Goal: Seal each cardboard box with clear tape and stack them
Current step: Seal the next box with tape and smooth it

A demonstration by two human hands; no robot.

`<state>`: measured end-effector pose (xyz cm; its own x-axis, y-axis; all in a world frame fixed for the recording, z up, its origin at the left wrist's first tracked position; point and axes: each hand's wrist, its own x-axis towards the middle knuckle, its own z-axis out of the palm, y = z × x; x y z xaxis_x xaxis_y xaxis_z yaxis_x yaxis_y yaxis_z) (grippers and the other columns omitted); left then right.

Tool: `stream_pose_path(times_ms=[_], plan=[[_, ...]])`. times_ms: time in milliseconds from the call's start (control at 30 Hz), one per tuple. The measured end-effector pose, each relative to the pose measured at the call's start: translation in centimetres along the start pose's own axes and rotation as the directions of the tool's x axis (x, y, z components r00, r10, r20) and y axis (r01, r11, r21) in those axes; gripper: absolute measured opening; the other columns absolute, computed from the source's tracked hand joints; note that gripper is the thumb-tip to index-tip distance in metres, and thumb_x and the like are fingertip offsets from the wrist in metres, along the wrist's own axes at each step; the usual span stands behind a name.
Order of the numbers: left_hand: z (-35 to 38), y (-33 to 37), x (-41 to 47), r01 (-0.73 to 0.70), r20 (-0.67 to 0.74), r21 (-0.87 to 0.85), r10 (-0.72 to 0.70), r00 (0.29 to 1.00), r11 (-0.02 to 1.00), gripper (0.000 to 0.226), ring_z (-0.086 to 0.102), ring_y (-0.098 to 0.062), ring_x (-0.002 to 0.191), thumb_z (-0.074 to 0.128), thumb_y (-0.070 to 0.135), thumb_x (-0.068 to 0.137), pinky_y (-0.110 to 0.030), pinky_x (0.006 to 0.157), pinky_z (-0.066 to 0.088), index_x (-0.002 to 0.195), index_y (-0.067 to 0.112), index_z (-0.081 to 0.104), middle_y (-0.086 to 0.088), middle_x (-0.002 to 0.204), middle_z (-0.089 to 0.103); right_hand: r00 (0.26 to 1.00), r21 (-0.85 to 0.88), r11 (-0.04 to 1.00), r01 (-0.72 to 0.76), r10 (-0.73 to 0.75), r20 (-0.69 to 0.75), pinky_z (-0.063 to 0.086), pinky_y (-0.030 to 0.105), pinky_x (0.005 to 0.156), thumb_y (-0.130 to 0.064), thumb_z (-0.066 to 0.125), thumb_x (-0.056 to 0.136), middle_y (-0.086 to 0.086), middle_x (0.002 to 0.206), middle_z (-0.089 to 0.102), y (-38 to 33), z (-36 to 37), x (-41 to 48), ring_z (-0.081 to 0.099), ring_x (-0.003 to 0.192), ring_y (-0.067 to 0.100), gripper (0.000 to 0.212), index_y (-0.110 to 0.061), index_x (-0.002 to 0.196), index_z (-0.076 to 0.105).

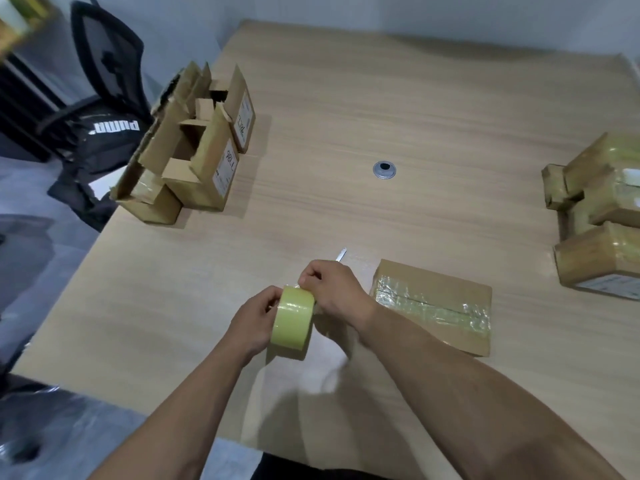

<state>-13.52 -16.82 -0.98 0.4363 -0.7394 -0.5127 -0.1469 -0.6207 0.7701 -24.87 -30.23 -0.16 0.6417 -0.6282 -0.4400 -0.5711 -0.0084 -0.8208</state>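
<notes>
Partly complete: sealed boxes [602,188] lie piled at the table's [381,98] right edge, one taped box [433,306] near the front edge, open boxes [194,147] at left; left hand [254,322] grips the tape roll [293,322], right hand [334,289] pinches its end.

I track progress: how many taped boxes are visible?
5: one box beside the right hand, a pile of four far right on the table; more may be hidden.
</notes>
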Motion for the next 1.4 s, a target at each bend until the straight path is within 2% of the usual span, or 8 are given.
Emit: stream_pose_path(times_ms=[267,367,500,733,900,1133,1233,1400], plan=[[-4.3,-1.5,3.1,0.092,0.125,-0.022,-0.089,0.988,0.995,0.036,0.054,-0.012,0.052,0.048,-0.008,0.089,-0.025,0.052,0.043,0.073,0.020,0.066,0.002,0.059,0.062,0.980,0.033,0.991,-0.129,0.133,-0.147,0.037,0.006,0.054,-0.006,0.052,0.095,-0.011,0.075,0.062,-2.0,3.2,6.1,0.056,0.071,0.005,0.023,-0.014,0.077,0.063],[-7.1,-2.1,5.2,0.101,0.175,0.072,-0.112,0.978,0.992,0.030,0.050,-0.016,0.052,0.043,-0.007,0.090,-0.027,0.053,0.040,0.070,0.007,0.061,0.001,0.055,0.055,0.965,0.070,0.989,-0.133,0.145,-0.220,0.044,0.018,0.064,-0.007,0.052,0.092,-0.006,0.076,0.065,-2.7,4.3,8.5,0.060,0.076,0.011,0.018,-0.010,0.081,0.066],[-10.3,-2.7,7.2,0.175,0.261,0.096,-0.194,0.946,0.980,0.042,0.045,-0.015,0.051,0.041,-0.012,0.086,-0.025,0.050,0.038,0.059,0.013,0.061,-0.003,0.054,0.052,0.974,0.014,0.983,-0.185,0.185,-0.131,0.044,0.020,0.063,-0.003,0.050,0.092,-0.004,0.079,0.066,-4.3,6.0,11.3,0.060,0.084,0.019,0.019,-0.008,0.083,0.066],[-12.3,-3.8,9.1,0.245,0.341,0.250,-0.321,0.884,0.937,0.024,0.057,-0.023,0.054,0.049,0.000,0.080,-0.028,0.056,0.042,0.067,0.000,0.069,-0.030,0.069,0.068,0.956,-0.221,0.935,-0.278,0.291,0.029,0.043,0.034,0.074,-0.026,0.064,0.094,0.006,0.092,0.060,-5.2,7.5,13.5,0.053,0.088,0.021,0.025,-0.012,0.076,0.054],[-12.2,-4.1,10.6,0.204,0.336,0.365,-0.333,0.881,0.908,0.024,0.060,-0.025,0.059,0.051,0.004,0.086,-0.021,0.052,0.044,0.071,0.009,0.069,-0.020,0.064,0.069,0.961,-0.381,0.887,-0.259,0.276,-0.010,0.047,0.034,0.073,-0.023,0.067,0.092,0.010,0.101,0.062,-5.1,8.3,14.2,0.060,0.092,0.028,0.018,-0.007,0.098,0.062],[-11.9,-3.8,11.6,0.123,0.377,0.533,-0.365,0.851,0.837,0.017,0.053,-0.011,0.039,0.053,0.009,0.090,-0.018,0.046,0.043,0.075,0.012,0.060,0.002,0.044,0.057,0.953,-0.354,0.885,-0.304,0.283,-0.110,0.027,0.029,0.051,-0.026,0.075,0.087,0.002,0.081,0.038,-4.5,7.9,14.0,0.043,0.074,0.020,0.046,-0.015,0.102,0.032],[-12.0,-3.6,11.8,0.042,0.353,0.653,-0.354,0.866,0.756,0.007,0.057,-0.015,0.060,0.056,0.015,0.088,-0.022,0.051,0.042,0.083,0.015,0.061,0.000,0.061,0.058,0.963,-0.331,0.904,-0.270,0.249,-0.105,0.031,0.031,0.056,-0.026,0.073,0.090,0.002,0.081,0.041,-4.0,7.9,13.9,0.046,0.076,0.023,0.042,-0.015,0.101,0.034],[-12.3,-3.7,11.3,0.055,0.305,0.650,-0.326,0.895,0.758,0.015,0.050,-0.005,0.057,0.054,0.024,0.093,-0.019,0.051,0.037,0.082,0.019,0.063,0.004,0.059,0.055,0.973,-0.368,0.902,-0.227,0.191,-0.132,0.039,0.035,0.071,-0.025,0.064,0.096,0.008,0.090,0.053,-2.9,8.0,12.3,0.049,0.086,0.029,0.027,-0.010,0.106,0.043]])
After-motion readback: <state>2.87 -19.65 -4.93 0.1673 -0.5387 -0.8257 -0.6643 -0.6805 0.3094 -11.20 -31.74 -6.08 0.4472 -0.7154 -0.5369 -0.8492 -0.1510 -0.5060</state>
